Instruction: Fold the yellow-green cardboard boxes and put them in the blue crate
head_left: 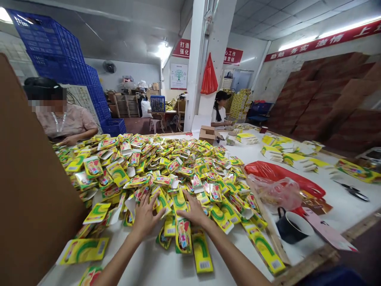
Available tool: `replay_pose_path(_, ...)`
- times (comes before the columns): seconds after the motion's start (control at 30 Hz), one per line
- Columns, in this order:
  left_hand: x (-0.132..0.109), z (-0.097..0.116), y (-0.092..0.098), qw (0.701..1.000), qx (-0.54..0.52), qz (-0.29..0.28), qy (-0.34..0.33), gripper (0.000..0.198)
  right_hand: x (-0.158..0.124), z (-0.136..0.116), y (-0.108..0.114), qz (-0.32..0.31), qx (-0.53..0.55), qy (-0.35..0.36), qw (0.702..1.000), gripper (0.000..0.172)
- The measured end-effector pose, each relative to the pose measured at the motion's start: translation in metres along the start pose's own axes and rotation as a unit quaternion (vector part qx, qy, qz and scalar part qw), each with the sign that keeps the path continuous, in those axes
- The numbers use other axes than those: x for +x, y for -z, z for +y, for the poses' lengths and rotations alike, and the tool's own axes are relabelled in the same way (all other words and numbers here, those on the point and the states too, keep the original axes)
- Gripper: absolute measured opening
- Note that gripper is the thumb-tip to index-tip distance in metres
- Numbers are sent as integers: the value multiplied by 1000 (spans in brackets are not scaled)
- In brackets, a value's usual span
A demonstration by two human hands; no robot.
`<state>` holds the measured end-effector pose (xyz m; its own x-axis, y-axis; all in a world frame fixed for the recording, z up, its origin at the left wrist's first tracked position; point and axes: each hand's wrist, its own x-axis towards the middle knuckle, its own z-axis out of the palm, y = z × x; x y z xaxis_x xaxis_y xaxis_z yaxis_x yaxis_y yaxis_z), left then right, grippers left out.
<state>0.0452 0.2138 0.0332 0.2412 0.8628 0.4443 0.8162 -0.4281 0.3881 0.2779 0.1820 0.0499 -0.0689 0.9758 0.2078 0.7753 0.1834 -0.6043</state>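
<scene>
The boxes (163,180), heaped left of the mug (293,228), seem light and easily crushed, so better pinched at long edges; left hand (146,214) and right hand (195,210) rest on them, spread wide.

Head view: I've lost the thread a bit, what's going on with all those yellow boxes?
A person has the left hand and right hand, fingers spread, among the small yellow-and-green boxes at the near side of a big, loose pile. Some boxes show open white flaps. A co-worker is at the pile's far left; a dark mug stands to the right.
</scene>
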Motion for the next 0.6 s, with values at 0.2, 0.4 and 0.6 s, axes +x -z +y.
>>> replay_pose_path(0.2,-77,3,9,994,-104,34,27,50,-68,-20,-3,32,-59,-42,997,67)
replay_pose_path(0.4,-116,6,21,980,-182,70,36,40,-103,-36,-19,91,-133,-116,980,44)
replay_pose_path(0.6,-148,21,16,981,-143,85,96,47,-97,-58,-33,180,-157,-162,957,45)
